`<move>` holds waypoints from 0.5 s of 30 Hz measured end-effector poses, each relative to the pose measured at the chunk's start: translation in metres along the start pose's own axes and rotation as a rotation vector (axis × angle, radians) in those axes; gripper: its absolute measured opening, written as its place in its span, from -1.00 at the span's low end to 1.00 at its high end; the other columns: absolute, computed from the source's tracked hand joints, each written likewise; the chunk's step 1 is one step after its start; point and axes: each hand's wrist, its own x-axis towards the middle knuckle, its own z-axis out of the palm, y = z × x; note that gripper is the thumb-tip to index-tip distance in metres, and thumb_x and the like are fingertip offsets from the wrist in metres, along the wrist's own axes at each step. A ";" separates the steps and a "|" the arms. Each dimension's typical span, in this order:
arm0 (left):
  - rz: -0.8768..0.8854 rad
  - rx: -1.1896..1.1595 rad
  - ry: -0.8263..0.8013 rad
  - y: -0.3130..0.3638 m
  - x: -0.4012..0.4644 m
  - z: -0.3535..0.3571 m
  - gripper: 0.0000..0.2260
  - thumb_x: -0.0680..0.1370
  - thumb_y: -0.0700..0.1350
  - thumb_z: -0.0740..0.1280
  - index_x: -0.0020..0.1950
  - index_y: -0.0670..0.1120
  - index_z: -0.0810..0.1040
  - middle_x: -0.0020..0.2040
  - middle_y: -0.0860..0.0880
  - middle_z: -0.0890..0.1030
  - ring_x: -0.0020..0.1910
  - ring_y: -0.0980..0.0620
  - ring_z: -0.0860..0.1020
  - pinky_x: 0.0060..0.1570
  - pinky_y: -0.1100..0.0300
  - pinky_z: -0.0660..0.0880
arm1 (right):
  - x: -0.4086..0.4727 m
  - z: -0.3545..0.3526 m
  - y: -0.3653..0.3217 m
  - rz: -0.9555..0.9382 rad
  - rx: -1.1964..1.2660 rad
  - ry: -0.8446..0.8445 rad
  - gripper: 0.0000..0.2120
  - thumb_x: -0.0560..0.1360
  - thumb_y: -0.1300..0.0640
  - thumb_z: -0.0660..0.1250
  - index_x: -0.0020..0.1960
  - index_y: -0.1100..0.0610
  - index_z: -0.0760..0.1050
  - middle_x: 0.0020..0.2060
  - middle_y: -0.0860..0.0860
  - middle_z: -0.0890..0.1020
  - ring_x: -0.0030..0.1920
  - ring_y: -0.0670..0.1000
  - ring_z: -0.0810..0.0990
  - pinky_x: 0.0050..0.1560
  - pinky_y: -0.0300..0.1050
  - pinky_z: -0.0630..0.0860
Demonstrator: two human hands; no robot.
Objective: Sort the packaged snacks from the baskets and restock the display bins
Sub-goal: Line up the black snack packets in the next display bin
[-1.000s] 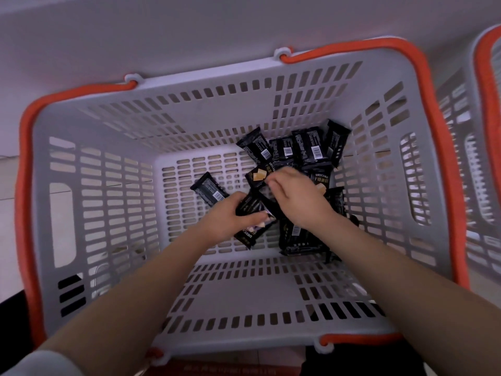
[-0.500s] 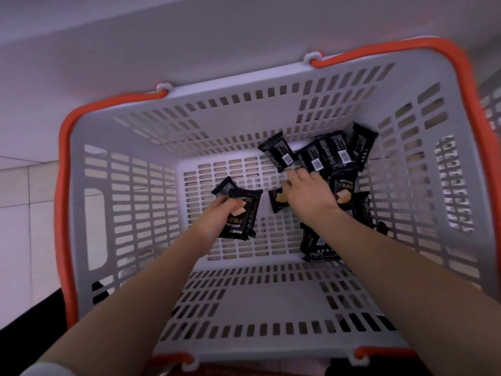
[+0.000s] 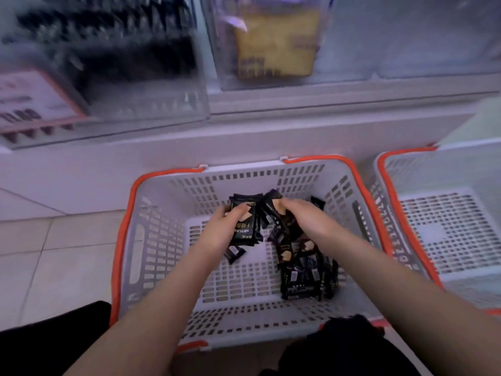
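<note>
Shop, snack aisle. Grey shopping basket (image 3: 151, 240) with orange rim sitting on tiled floor (image 3: 54, 253), second basket (image 3: 447, 240) standing just beside. Clear display bins (image 3: 122, 104) lining white shelf (image 3: 298, 126) above, holding packaged goods, blurred. Price card (image 3: 32, 101) showing on bin front. Identical black snack packs (image 3: 303, 278) lying loose in basket.

- Two hands: the left hand (image 3: 222, 232) and the right hand (image 3: 303, 221), each holding black snack packets (image 3: 245, 226).
- Two grey baskets with orange rims: one basket (image 3: 151, 240) under the hands, a second basket (image 3: 444, 234) to its right.
- Black snack packets lying loose in a pile (image 3: 303, 275): too overlapped to count exactly.
- Two clear display bins above: left bin (image 3: 108, 63), middle bin (image 3: 276, 42), both blurred.
</note>
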 end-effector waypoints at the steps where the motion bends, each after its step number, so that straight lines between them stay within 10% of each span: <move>1: 0.043 -0.021 0.007 0.015 -0.011 0.001 -0.58 0.46 0.18 0.31 0.23 0.00 0.44 0.09 0.03 0.57 0.06 0.02 0.55 0.17 0.01 0.45 | -0.011 -0.002 -0.014 -0.022 0.065 0.011 -0.70 0.55 -0.04 0.22 0.18 0.08 0.52 0.14 -0.02 0.58 0.16 0.03 0.54 0.21 -0.03 0.44; 8: 0.382 -0.125 0.108 0.096 -0.074 -0.014 -0.63 0.48 0.10 0.35 0.20 -0.04 0.42 0.08 -0.02 0.59 0.03 0.01 0.59 0.03 0.05 0.53 | -0.092 0.004 -0.079 -0.331 0.419 -0.108 -0.96 0.50 0.19 0.32 -0.12 0.11 0.53 -0.26 0.02 0.68 -0.25 0.00 0.65 -0.21 -0.03 0.62; 15: 0.654 0.074 0.146 0.136 -0.121 -0.057 -0.81 0.57 0.07 0.23 0.11 0.01 0.43 -0.01 0.04 0.60 -0.06 0.10 0.57 -0.03 0.22 0.49 | -0.125 0.043 -0.117 -0.478 0.289 0.015 -0.85 0.49 0.15 0.35 0.03 0.18 0.54 -0.09 0.09 0.64 -0.08 0.06 0.57 -0.03 -0.02 0.42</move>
